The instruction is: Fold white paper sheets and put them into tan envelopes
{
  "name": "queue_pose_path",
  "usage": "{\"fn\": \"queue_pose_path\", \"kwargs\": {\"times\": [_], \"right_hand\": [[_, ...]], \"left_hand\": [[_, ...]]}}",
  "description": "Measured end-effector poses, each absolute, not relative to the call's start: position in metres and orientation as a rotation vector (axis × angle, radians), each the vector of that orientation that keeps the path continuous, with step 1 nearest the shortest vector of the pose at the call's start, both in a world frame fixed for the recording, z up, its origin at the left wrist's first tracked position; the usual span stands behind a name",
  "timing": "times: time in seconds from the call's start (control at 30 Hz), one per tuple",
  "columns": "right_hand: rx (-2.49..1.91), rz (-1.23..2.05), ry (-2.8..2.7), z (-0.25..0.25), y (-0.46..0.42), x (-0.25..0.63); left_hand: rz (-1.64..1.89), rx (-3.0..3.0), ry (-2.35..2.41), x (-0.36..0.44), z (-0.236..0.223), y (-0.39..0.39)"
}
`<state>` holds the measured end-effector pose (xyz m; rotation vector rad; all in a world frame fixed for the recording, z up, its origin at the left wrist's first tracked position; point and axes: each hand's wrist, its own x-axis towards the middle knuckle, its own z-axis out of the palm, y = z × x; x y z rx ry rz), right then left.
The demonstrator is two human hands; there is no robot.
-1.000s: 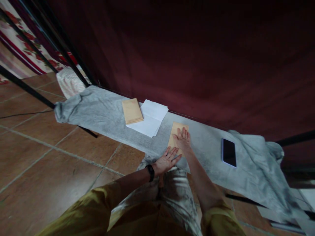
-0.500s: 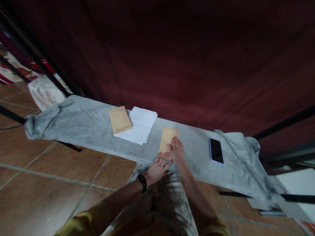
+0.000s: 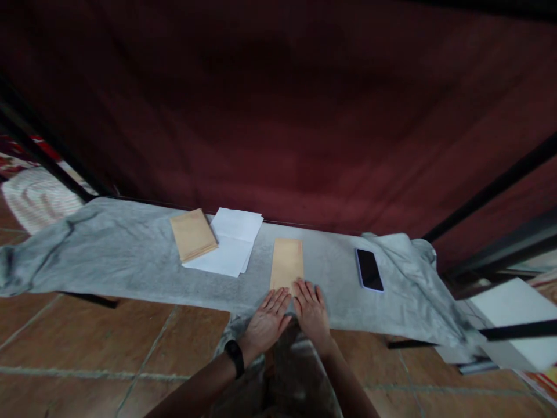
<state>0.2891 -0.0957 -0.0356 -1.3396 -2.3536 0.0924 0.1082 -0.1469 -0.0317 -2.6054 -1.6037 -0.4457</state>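
Observation:
A tan paper envelope (image 3: 286, 260) lies flat on the grey cloth in front of me. My left hand (image 3: 266, 322) rests palm down at its near left corner, fingers stretched out. On the near right corner lies my right hand (image 3: 311, 310), also flat with its fingers extended. The two hands sit side by side, thumbs close together, and cover the envelope's near edge. To the left, a stack of tan envelopes (image 3: 192, 235) partly overlaps several white sheets of paper (image 3: 235, 241).
A phone (image 3: 369, 270) with a pale purple edge lies to the right. The grey cloth (image 3: 130, 249) covers a narrow bench and bunches at both ends. Behind it hangs a dark red curtain (image 3: 278, 145). Black metal bars (image 3: 500, 186) stand at the sides.
My right hand has slid down the envelope toward me, from its middle to its near edge. My left hand stays by the near corner. The view has turned to the right.

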Motion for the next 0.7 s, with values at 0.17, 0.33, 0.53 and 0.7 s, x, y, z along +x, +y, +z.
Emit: {"fn": "queue_pose_path", "kwargs": {"times": [0.17,0.33,0.53,0.7], "right_hand": [[-1.261,0.15,-2.367,-0.03,-0.111,0.297],[-1.277,0.118,-2.318,-0.032,-0.11,0.293],[-1.278,0.101,-2.274,-0.032,-0.109,0.291],[-1.303,0.13,-2.286,-0.027,-0.109,0.291]], "left_hand": [[-0.453,-2.553,-1.703,0.115,-0.036,-0.122],[-0.481,-2.451,-1.78,0.113,-0.045,-0.067],[-0.471,-2.383,-1.854,0.12,-0.053,-0.001],[-0.443,-2.385,-1.962,0.122,-0.049,0.031]]}}
